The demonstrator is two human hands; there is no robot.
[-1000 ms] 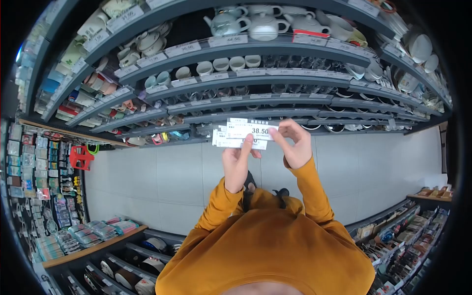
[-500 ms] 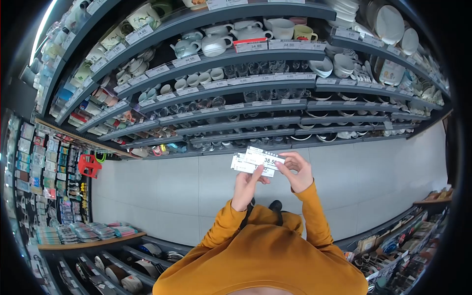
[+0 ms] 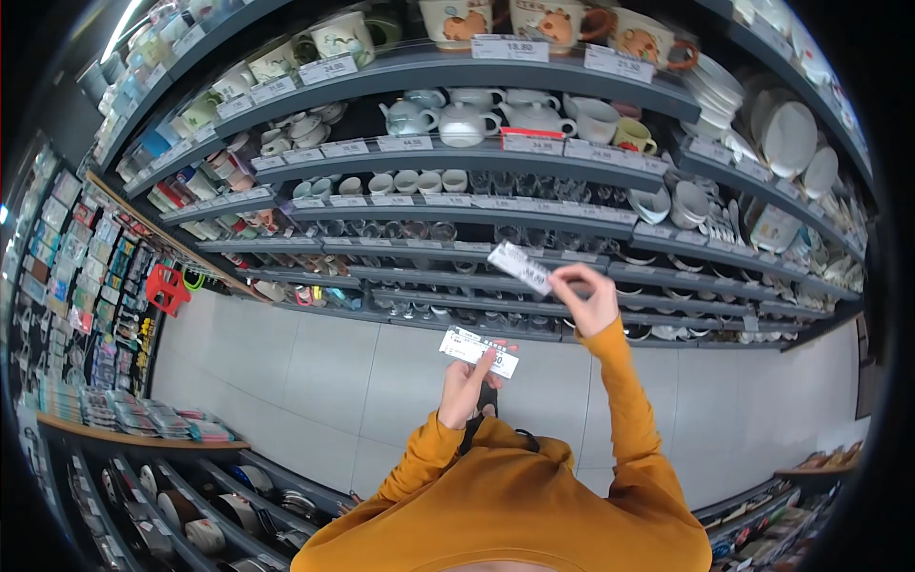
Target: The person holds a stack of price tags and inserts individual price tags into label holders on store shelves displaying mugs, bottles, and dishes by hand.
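Between the thumb and fingers of my right hand [image 3: 584, 294] is one white price tag [image 3: 519, 267], tilted and held out toward the shelves. My left hand [image 3: 463, 389] is lower and to the left, its thumb pressed on a small stack of price tags [image 3: 462, 345]. Printed figures show on the tags, partly covered by the thumb. Beyond the right hand, shelf edges carry similar labels. White teapots [image 3: 464, 124] and a red-topped shelf label [image 3: 532, 139] are on a shelf further up.
Shelves of cups [image 3: 407, 181], glasses, bowls and plates [image 3: 789, 138] curve across the front. Hanging packaged goods [image 3: 71, 257] and a red plastic item [image 3: 167, 289] are at the left. Pans [image 3: 181, 510] fill a low shelf behind me on the left. Grey tiled floor [image 3: 334, 381] lies between.
My right hand has moved up and away toward the shelves, taking one tag from the stack. My left hand keeps the others, slightly lower. The view has shifted, showing more upper shelf.
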